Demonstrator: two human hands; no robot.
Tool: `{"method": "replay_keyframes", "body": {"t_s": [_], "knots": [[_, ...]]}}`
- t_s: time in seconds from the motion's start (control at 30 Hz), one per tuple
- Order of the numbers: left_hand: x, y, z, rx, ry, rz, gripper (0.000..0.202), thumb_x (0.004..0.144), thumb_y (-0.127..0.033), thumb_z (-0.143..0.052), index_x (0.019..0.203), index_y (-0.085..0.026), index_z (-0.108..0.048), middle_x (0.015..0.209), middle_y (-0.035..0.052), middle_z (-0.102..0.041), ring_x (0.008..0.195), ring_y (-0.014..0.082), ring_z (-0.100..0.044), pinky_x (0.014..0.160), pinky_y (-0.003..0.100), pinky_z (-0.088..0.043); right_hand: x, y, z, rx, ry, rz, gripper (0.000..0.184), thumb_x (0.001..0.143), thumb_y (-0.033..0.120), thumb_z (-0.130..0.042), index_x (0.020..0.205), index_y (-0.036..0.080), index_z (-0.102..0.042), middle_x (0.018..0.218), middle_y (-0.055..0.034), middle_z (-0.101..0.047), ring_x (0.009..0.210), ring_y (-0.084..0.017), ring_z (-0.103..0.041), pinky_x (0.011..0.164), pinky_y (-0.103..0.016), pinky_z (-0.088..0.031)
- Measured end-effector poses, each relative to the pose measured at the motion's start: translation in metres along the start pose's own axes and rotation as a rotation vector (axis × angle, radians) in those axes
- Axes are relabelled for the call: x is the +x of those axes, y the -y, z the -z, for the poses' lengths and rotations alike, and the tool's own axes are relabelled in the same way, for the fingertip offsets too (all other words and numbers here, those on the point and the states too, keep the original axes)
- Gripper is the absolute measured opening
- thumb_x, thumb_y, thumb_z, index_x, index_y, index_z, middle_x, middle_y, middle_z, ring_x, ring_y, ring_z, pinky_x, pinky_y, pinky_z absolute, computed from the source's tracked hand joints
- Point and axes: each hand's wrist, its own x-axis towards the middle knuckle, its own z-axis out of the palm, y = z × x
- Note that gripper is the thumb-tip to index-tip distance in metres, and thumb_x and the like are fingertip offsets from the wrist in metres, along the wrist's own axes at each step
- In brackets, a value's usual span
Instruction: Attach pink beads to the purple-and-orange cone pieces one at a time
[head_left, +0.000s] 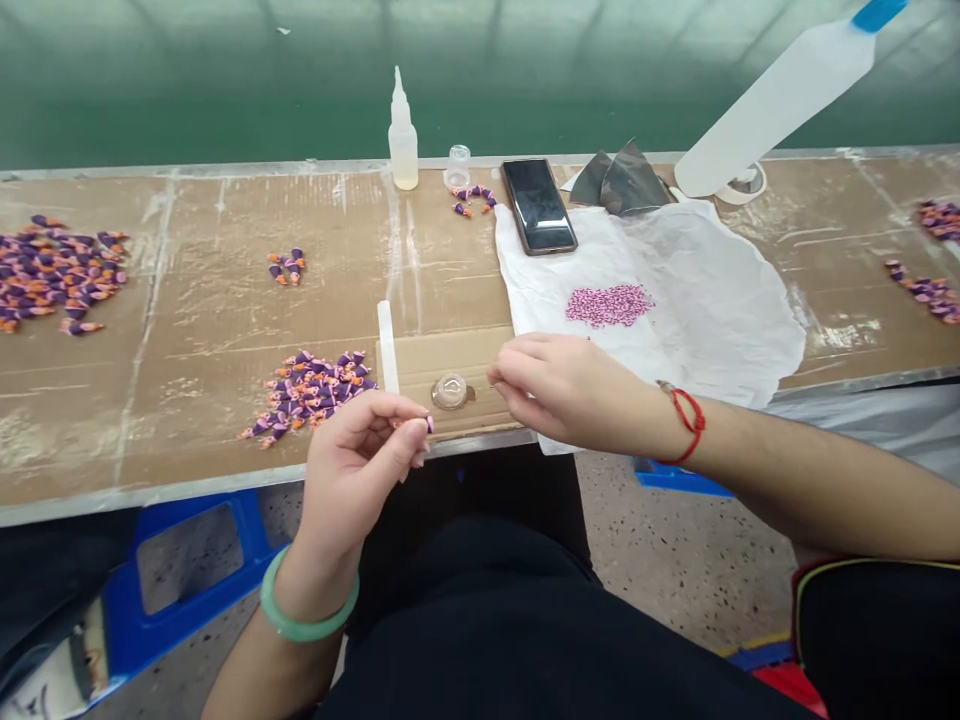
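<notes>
Between the thumb and fingers of my left hand [367, 455] is a small purple, pink and orange figurine [429, 424], mostly covered by the fingertips. My right hand [555, 390] is closed in a pinch over the cardboard piece [480, 350]; whatever its fingertips hold is too small to make out. Between the two hands, a small round clear dish [450, 391] rests on the cardboard. A pile of similar figurines [311, 390] lies just beyond my left hand. Past my right hand, tiny pink pieces [610, 304] are heaped on white paper [697, 270].
A dropper bottle [403, 145], a clear cap [458, 165] and a phone [538, 205] are toward the back. A big white bottle [780, 105] leans beside a tape roll [746, 185]. More figurines [56, 270] lie at far left. A blue stool [187, 570] stands below the table.
</notes>
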Motion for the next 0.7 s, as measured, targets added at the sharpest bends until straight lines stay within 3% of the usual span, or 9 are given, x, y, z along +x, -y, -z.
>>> {"method": "replay_keyframes", "body": {"t_s": [0.17,0.3,0.6,0.7], "knots": [[-0.003,0.011,0.003,-0.071,0.034,0.051,0.012,0.079,-0.027,-0.08,0.079,-0.017,-0.073,0.058,0.0001,-0.068,0.046,0.0109,-0.062,0.04,0.017,-0.05,0.025,-0.002,-0.005,-0.182,0.25,0.039,0.019,0.095,0.016,-0.044,0.08,0.016,-0.057,0.072,-0.0072,-0.06,0.066,-0.019,-0.049,0.06,-0.03,-0.032],[-0.003,0.011,0.003,-0.063,0.035,0.09,0.012,0.076,-0.025,-0.08,0.077,-0.017,-0.072,0.054,-0.0009,-0.067,0.042,0.0109,-0.06,0.039,0.018,-0.05,0.039,0.003,-0.003,-0.238,0.362,0.079,0.013,0.093,0.014,-0.05,0.083,0.016,-0.058,0.073,-0.0076,-0.061,0.069,-0.02,-0.051,0.058,-0.03,-0.03],[-0.004,0.012,0.008,-0.129,0.025,0.092,0.009,0.073,-0.011,-0.077,0.071,-0.016,-0.071,0.051,-0.0041,-0.065,0.04,0.0067,-0.058,0.04,0.013,-0.049,0.047,0.01,-0.003,-0.334,0.436,0.111,0.017,0.089,0.005,-0.048,0.077,0.017,-0.055,0.07,-0.0063,-0.059,0.065,-0.018,-0.048,0.054,-0.029,-0.023],[-0.005,0.012,0.006,-0.214,0.013,0.085,0.008,0.075,-0.012,-0.079,0.074,-0.017,-0.073,0.054,-0.004,-0.067,0.043,0.0066,-0.061,0.043,0.011,-0.051,0.045,0.011,0.002,-0.227,0.365,0.047,0.018,0.09,0.01,-0.047,0.075,0.017,-0.053,0.068,-0.0055,-0.058,0.064,-0.017,-0.047,0.056,-0.029,-0.025]]}}
